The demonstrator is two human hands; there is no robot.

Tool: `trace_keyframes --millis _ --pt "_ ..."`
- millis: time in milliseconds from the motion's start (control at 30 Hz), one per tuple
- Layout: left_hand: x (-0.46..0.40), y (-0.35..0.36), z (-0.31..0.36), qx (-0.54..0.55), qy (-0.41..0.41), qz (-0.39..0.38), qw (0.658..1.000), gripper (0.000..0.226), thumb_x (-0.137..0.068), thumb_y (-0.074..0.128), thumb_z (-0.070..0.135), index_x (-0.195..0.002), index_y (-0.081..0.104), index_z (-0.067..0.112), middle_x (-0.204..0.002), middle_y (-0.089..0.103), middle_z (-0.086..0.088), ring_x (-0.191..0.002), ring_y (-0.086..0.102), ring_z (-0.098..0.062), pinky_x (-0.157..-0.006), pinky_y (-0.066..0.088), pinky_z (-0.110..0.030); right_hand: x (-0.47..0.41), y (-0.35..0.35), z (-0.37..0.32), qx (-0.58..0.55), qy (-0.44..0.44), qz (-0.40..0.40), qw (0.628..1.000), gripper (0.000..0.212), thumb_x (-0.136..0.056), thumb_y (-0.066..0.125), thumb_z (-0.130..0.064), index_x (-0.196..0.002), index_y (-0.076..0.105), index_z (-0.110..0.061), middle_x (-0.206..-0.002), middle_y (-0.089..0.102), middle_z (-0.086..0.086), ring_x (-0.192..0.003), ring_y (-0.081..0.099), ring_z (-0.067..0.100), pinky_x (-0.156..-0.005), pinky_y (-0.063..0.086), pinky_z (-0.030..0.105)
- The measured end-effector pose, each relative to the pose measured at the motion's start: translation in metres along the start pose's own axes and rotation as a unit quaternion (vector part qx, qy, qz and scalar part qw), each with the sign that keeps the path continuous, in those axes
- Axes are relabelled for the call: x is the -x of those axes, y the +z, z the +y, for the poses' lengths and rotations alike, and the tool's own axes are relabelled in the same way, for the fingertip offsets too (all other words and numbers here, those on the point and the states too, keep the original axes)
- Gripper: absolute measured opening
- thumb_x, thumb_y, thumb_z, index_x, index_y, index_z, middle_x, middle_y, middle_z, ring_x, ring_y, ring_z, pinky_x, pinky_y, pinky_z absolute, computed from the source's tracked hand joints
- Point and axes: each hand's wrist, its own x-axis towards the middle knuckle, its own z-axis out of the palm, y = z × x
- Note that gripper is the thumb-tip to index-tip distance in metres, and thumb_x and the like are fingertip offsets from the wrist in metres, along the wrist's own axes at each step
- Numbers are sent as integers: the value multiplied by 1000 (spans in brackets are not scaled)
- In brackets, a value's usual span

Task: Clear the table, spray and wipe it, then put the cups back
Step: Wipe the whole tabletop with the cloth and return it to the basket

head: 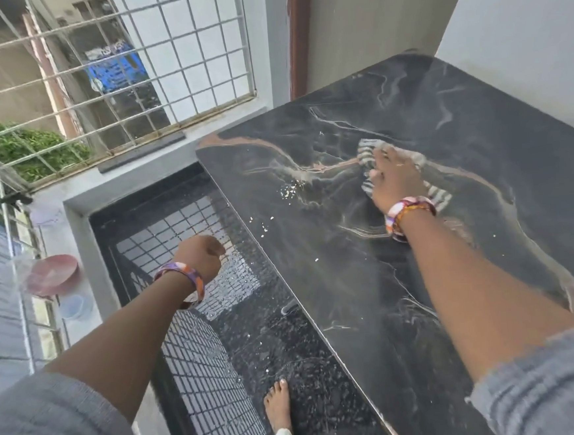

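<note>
**Right hand on cloth, mid-bench; left hand off the bench**

Right hand [396, 178] lies palm-down on a striped grey-and-white cloth [368, 151], fingers spread fairly flat and pressing it onto the dark marbled bench [477, 126]. Cloth sits roughly in the middle of the bench top, closer to the far wall edge than to the near edge; parts of it show beyond the fingertips and beside the wrist. Cloth and hand are motion-blurred, so the exact finger positions are unclear.

Left hand [201, 255] is held in the air past the left edge of the bench, over the floor. Fingers are curled into a loose fist; nothing is seen in it.

Both wrists carry patterned bangles: left [184, 280], right [409, 213]. Grey sleeves are pushed up on both forearms.

Bench surface: small white specks [290, 191] lie left of the cloth, more scattered toward the left edge. No cups on the bench in this view.

Off the bench: a pink plate [51, 273] and a pale blue lid or dish [73, 306] rest on the grey ledge at far left. A barred window [113, 76] stands beyond the bench's far-left corner. One bare foot [278, 403] on the speckled dark floor beside the bench's near-left edge.
</note>
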Motion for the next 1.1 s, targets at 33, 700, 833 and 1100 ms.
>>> trace_keyframes --millis 33,700,833,1100 --pt "0 0 -4 -1 -3 0 1000 33 -83 44 -6 -102 69 6 -113 68 -16 -104 62 -31 -88 48 -32 -1 3 -18 -7 -37 -7 999 50 -96 36 -12 -144 31 -20 -156 23 4 -142 22 31 -117 18 42" --pt "80 -8 8 -33 36 -7 999 31 -90 41 10 -104 68 2 -110 68 -19 -101 64 -33 -90 52 -39 118 -67 20 -230 70 149 959 36 -89 44 -6 -116 65 -14 -106 68 14 -94 62 27 -77 47 27" --pt "92 5 12 -23 74 -14 997 31 -87 46 1 -107 68 6 -115 67 -14 -106 62 -29 -90 48 -33 148 -42 54 -26 138 45 989 35 -93 41 -17 -123 59 -20 -123 61 16 -112 57 36 -90 46 40" --pt "98 -11 -3 164 -14 -38 986 26 -93 45 19 -98 65 2 -98 65 -16 -80 61 -28 -66 55 -34 238 -3 -96 -188 -155 -156 957 34 -95 45 -10 -120 61 -26 -97 70 1 -61 62 3 -47 46 8"
